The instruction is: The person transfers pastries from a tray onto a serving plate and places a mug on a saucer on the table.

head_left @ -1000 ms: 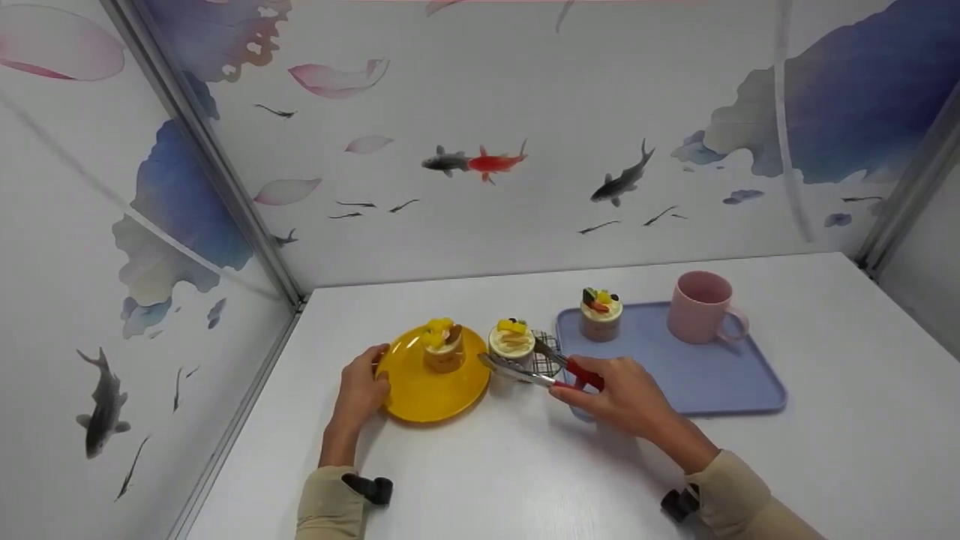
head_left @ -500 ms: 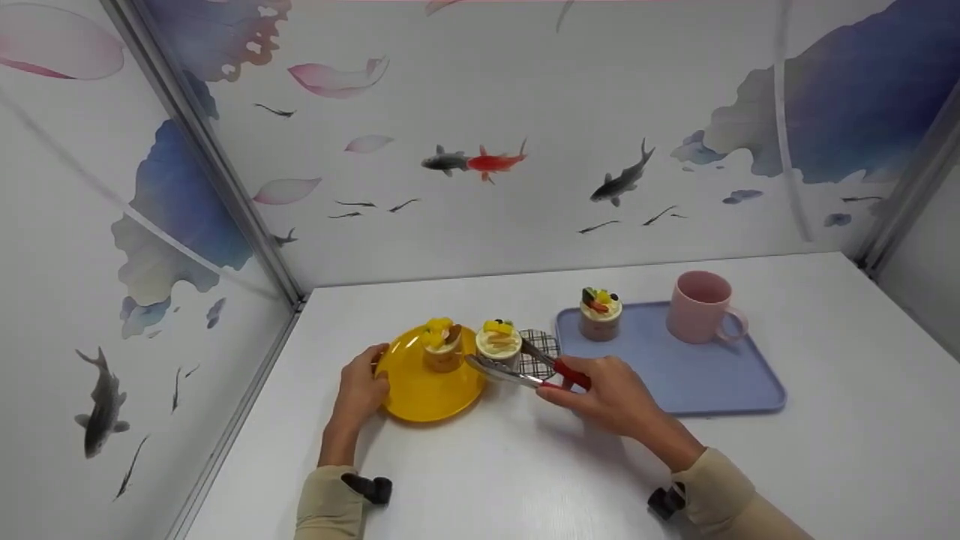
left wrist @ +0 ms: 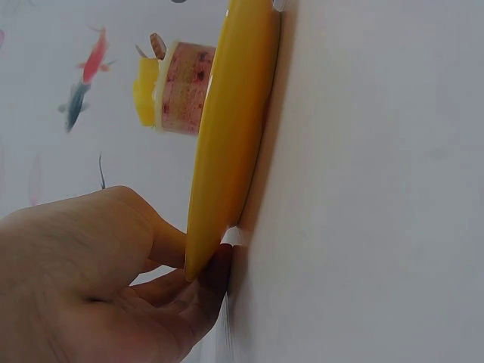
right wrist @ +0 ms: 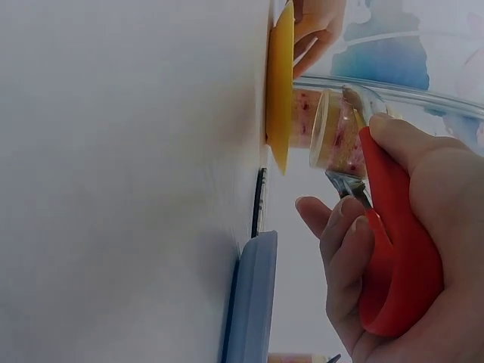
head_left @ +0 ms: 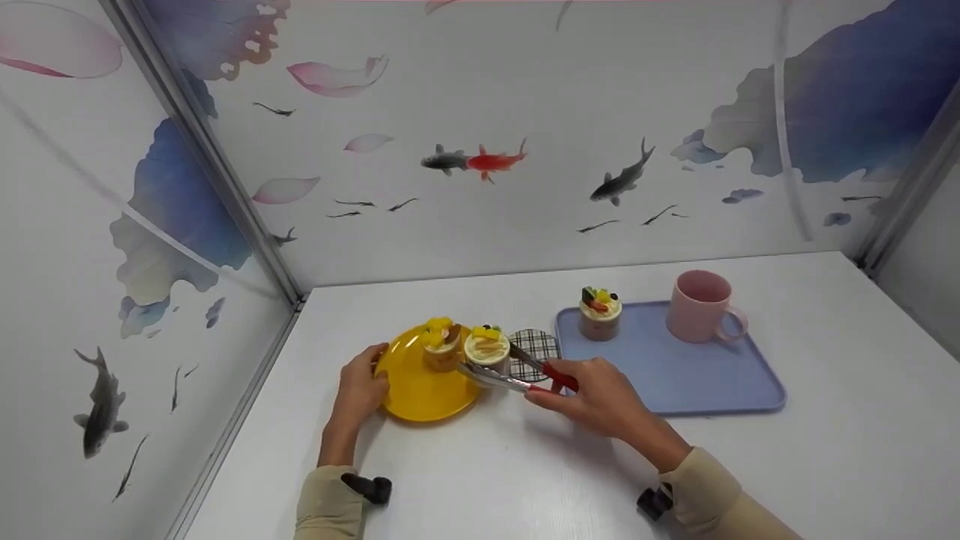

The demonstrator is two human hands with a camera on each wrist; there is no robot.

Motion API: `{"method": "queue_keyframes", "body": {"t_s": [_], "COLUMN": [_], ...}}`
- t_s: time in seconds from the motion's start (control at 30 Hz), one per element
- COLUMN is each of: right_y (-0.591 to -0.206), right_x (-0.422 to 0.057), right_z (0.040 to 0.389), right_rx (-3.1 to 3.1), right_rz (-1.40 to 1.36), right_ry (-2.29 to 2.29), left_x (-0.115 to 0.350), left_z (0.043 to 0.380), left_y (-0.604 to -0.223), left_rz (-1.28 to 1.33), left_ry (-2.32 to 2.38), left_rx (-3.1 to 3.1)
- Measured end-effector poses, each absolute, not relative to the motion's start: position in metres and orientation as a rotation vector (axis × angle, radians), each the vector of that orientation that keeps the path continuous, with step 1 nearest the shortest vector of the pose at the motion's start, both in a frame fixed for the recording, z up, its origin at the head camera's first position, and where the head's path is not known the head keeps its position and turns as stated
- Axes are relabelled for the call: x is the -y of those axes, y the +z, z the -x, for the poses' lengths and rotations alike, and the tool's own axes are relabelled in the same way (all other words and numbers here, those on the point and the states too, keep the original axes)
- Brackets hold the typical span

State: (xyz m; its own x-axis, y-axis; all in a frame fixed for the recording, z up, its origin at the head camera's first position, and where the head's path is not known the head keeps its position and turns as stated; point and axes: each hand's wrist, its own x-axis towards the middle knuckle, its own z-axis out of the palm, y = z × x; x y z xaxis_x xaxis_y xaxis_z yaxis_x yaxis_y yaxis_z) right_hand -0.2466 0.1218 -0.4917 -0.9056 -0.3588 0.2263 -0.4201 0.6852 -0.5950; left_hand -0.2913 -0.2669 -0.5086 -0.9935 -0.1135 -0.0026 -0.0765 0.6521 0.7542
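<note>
My left hand [head_left: 361, 386] pinches the left rim of a yellow plate [head_left: 420, 401], thumb above and fingers beneath, as the left wrist view shows. On the plate stands a dessert cup [head_left: 441, 346] topped with yellow fruit. In my right hand [head_left: 600, 397] are metal tongs [right wrist: 401, 249] with red handles. Their tips grip a second dessert cup [head_left: 487, 352], topped with cream and yellow fruit. This cup is raised and overlaps the plate's right edge in the head view. In the right wrist view it hangs tilted above the plate's level, with its base toward the plate.
A round checked coaster [head_left: 534, 352] lies between plate and tray. The blue tray [head_left: 712, 386] on the right carries a third dessert cup [head_left: 600, 315] and a pink mug [head_left: 699, 307]. Printed walls [head_left: 525, 240] stand behind and to the left of the white table [head_left: 480, 480].
My right hand, the tongs and the gripped dessert cup have moved left, from over the coaster to the plate's right edge. More of the coaster shows. My left hand stays put on the plate.
</note>
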Motion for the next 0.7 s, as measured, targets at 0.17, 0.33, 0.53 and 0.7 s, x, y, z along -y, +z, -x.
{"method": "queue_keyframes", "body": {"t_s": [0.17, 0.33, 0.53, 0.7], "right_y": [-0.493, -0.493, -0.495, -0.496], "right_x": [-0.118, -0.114, -0.11, -0.108], "right_z": [0.247, 0.247, 0.249, 0.251], "right_rx": [2.8, 2.81, 2.826, 2.83], "right_rz": [-0.659, -0.658, -0.658, -0.663], "right_ry": [1.036, 1.046, 1.065, 1.067], "left_x": [0.268, 0.268, 0.266, 0.266], "left_z": [0.291, 0.292, 0.291, 0.292], "left_y": [-0.509, -0.509, -0.508, -0.508], "left_rz": [-0.134, -0.134, -0.168, -0.173], "left_ry": [-1.246, -1.245, -1.248, -1.245], "left_rx": [2.809, 2.805, 2.82, 2.823]}}
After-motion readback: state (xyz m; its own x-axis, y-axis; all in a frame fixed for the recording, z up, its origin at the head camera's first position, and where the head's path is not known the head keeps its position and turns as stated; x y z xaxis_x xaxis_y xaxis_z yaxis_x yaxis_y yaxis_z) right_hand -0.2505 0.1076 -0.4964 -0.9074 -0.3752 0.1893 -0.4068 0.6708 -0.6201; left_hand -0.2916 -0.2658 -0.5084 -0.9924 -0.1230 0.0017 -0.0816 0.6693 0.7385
